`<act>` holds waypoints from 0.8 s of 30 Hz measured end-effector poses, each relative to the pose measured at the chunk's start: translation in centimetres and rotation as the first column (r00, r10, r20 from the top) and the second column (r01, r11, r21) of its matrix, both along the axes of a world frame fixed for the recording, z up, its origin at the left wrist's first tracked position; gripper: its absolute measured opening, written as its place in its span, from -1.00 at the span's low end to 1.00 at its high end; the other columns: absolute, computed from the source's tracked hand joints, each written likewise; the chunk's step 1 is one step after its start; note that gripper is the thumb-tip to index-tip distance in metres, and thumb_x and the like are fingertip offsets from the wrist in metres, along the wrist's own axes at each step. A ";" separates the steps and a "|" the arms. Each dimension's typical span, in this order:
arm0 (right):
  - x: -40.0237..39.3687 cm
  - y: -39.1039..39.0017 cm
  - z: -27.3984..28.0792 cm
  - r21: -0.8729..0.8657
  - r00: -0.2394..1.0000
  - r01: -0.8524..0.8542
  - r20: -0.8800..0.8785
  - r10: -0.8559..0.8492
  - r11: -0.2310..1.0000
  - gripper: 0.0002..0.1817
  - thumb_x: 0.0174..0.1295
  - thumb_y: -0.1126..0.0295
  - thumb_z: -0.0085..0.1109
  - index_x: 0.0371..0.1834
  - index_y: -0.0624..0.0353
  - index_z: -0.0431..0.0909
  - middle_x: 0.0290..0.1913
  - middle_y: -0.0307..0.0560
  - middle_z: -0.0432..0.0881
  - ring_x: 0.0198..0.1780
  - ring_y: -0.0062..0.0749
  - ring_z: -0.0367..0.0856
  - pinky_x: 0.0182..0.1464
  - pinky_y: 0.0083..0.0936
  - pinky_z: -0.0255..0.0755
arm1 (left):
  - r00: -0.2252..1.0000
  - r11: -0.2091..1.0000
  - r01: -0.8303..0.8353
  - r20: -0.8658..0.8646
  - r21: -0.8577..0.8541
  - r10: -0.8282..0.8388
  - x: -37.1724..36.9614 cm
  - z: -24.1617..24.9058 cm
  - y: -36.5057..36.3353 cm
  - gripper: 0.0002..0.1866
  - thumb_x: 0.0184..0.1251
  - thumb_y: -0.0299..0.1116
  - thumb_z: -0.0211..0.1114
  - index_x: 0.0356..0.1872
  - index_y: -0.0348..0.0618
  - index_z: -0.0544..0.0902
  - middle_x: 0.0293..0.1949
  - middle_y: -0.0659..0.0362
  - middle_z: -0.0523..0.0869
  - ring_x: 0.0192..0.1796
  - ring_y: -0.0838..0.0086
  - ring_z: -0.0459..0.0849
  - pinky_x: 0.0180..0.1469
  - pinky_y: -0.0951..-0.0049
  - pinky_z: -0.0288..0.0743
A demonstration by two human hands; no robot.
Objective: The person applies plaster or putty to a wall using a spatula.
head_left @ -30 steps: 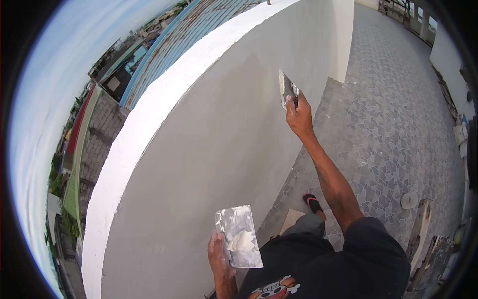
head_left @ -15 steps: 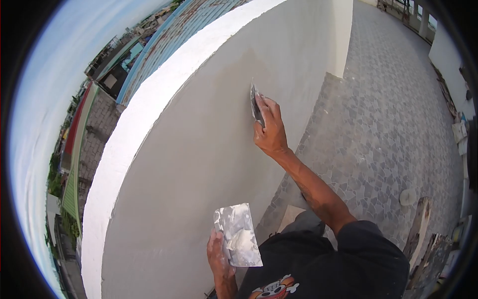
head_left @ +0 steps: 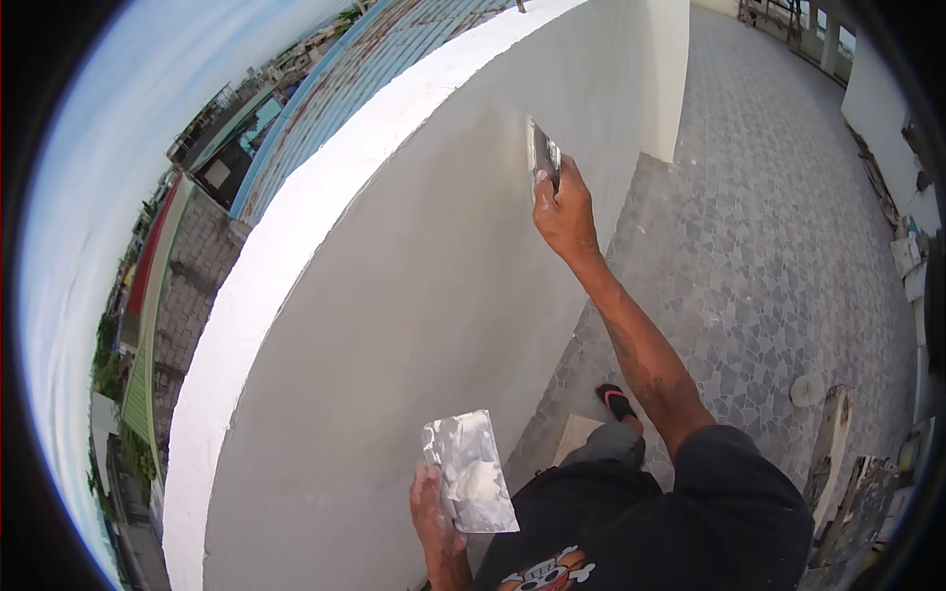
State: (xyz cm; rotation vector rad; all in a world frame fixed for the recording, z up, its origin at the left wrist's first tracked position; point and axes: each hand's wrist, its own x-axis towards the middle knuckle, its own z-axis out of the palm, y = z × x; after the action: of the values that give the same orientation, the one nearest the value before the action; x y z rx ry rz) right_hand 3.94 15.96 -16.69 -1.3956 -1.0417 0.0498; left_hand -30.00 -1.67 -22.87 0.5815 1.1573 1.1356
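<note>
With its arm stretched far up and forward, my right hand [head_left: 566,209] grips a putty knife [head_left: 542,156]. The blade's edge lies at the grey wall [head_left: 374,305], close to a slightly darker damp-looking patch. Low in the view, near my shirt, my left hand [head_left: 436,510] holds a flat metal plate [head_left: 456,441] by its left side. Pale smears cover the plate, and a lump of creamy white putty [head_left: 479,483] sits on it. White residue marks the fingers of my left hand.
A white ledge [head_left: 241,325] caps the curving wall, with rooftops [head_left: 315,84] beyond it. Stone-patterned floor [head_left: 749,246] runs along the right. Wooden boards [head_left: 833,443] stand at the lower right, near a round pale disc [head_left: 807,391]. My foot in a flip-flop [head_left: 616,401] is by the wall's base.
My right hand has moved up and to the right along the wall with the putty knife, which has turned. The plate has barely moved. My foot has come into view.
</note>
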 end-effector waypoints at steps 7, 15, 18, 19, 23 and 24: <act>-3.9 0.0 0.6 0.248 0.921 -0.044 0.386 -0.057 0.968 -0.55 0.21 0.66 0.01 0.22 0.40 0.44 0.11 0.13 0.49 0.08 -0.01 0.57 0.15 -0.29 0.49 | 0.998 0.998 0.052 0.045 0.026 -0.053 0.0 0.3 -0.2 -0.59 0.47 -0.32 0.16 0.16 -0.46 0.42 -0.07 0.00 0.65 -0.15 0.34 0.73 -0.18 0.41 0.68; -3.6 -3.0 -0.5 0.313 0.756 -0.298 0.654 0.024 0.902 -0.38 0.01 0.83 0.00 0.25 0.39 0.45 0.17 0.13 0.51 0.14 0.01 0.58 0.13 -0.26 0.57 | 0.993 0.994 0.099 0.054 0.034 -0.101 -0.1 1.1 0.1 -0.65 0.47 -0.34 0.14 0.11 -0.41 0.47 -0.12 0.03 0.66 -0.19 0.37 0.73 -0.18 0.41 0.67; 0.0 -0.9 0.1 0.329 0.813 -0.119 0.574 -0.099 0.937 -0.34 -0.02 0.83 0.02 0.28 0.32 0.45 0.18 0.11 0.51 0.15 -0.04 0.58 0.12 -0.29 0.57 | 0.989 0.990 0.121 0.072 0.069 -0.126 -0.1 0.9 0.1 -0.66 0.48 -0.33 0.14 0.09 -0.41 0.48 -0.14 0.06 0.66 -0.20 0.39 0.73 -0.19 0.42 0.67; 1.0 0.0 0.5 0.339 0.807 -0.072 0.572 -0.145 0.938 -0.32 -0.03 0.83 0.03 0.29 0.30 0.45 0.19 0.10 0.51 0.16 -0.05 0.58 0.14 -0.29 0.56 | 0.992 0.994 0.093 0.076 0.057 -0.097 -0.1 0.7 0.1 -0.66 0.48 -0.32 0.14 0.08 -0.40 0.48 -0.14 0.06 0.66 -0.20 0.39 0.73 -0.19 0.42 0.67; 2.4 1.9 1.8 0.379 0.696 -0.099 0.687 -0.208 0.920 -0.31 -0.06 0.82 0.05 0.27 0.26 0.47 0.20 0.05 0.51 0.19 -0.07 0.53 0.21 -0.28 0.49 | 0.995 0.997 0.061 0.072 0.036 -0.063 -0.7 -0.7 0.1 -0.66 0.49 -0.31 0.15 0.09 -0.40 0.47 -0.13 0.06 0.65 -0.19 0.40 0.72 -0.20 0.42 0.67; 1.9 2.3 1.7 0.388 0.706 -0.099 0.676 -0.210 0.917 -0.32 -0.06 0.80 0.05 0.27 0.24 0.48 0.20 0.03 0.51 0.19 -0.10 0.52 0.22 -0.28 0.46 | 0.995 0.997 0.072 0.065 0.036 -0.074 -0.7 -0.5 0.1 -0.65 0.49 -0.31 0.16 0.10 -0.40 0.47 -0.12 0.06 0.65 -0.19 0.40 0.72 -0.20 0.42 0.67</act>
State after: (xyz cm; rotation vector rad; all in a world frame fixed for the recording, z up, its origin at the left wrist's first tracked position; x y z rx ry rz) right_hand 5.85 18.27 -15.03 -1.0615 -1.5371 -0.7798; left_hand -30.67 -1.59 -23.41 0.6029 1.0539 1.1054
